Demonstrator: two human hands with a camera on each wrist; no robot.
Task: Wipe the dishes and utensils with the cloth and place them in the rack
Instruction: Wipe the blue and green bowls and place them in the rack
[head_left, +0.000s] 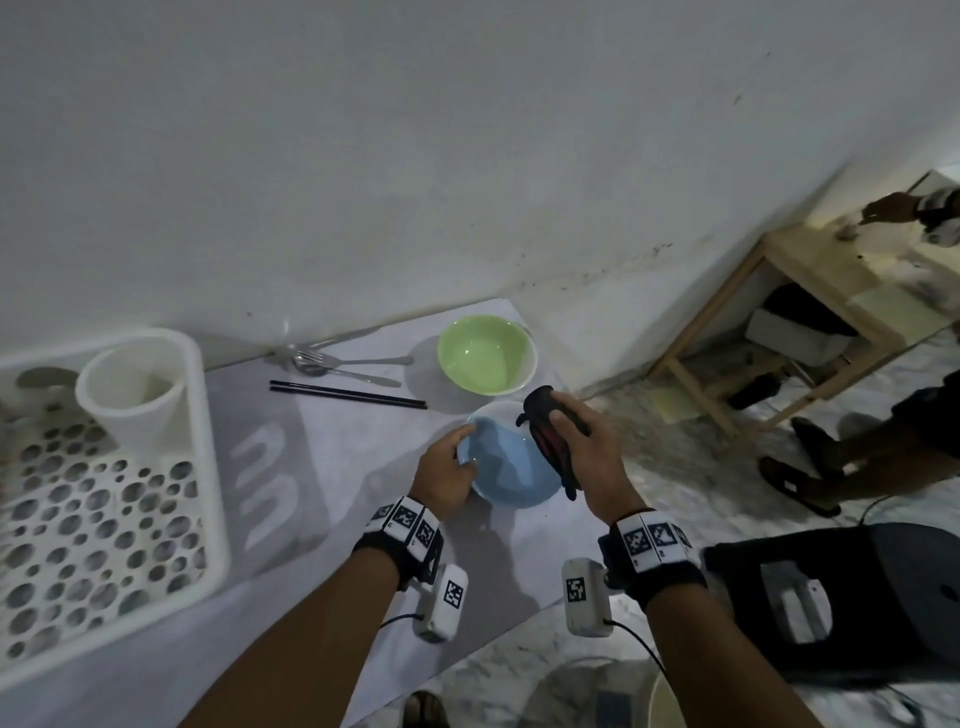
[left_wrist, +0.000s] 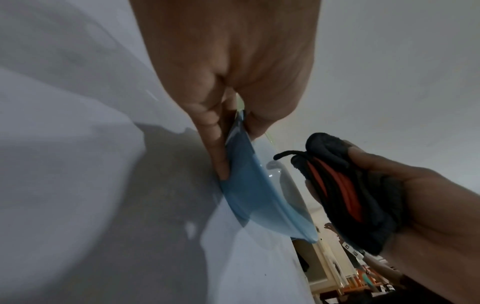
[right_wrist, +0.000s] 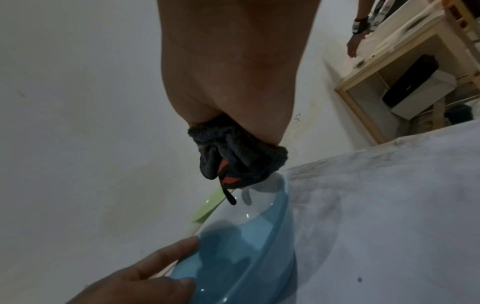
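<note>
A light blue bowl (head_left: 511, 462) (left_wrist: 255, 193) (right_wrist: 246, 246) rests tilted on the white table cover (head_left: 363, 431). My left hand (head_left: 449, 470) (left_wrist: 228, 131) pinches its left rim, thumb inside and fingers outside. My right hand (head_left: 582, 441) (right_wrist: 233, 115) grips a bunched dark cloth with red stripes (head_left: 548, 436) (left_wrist: 345, 189) (right_wrist: 233, 160) over the bowl's right rim. A green bowl (head_left: 485, 353) stands behind. A fork and spoon (head_left: 332, 366) and black chopsticks (head_left: 348, 395) lie left of it. The white perforated rack (head_left: 104, 519) sits at far left.
A white cup (head_left: 132, 397) stands in the rack's back corner, a grey spoon beside it. A wooden side table (head_left: 831, 291) stands to the right with another person's hand over it. That person's sandalled feet (head_left: 800, 478) and a black bag (head_left: 841, 597) are on the floor.
</note>
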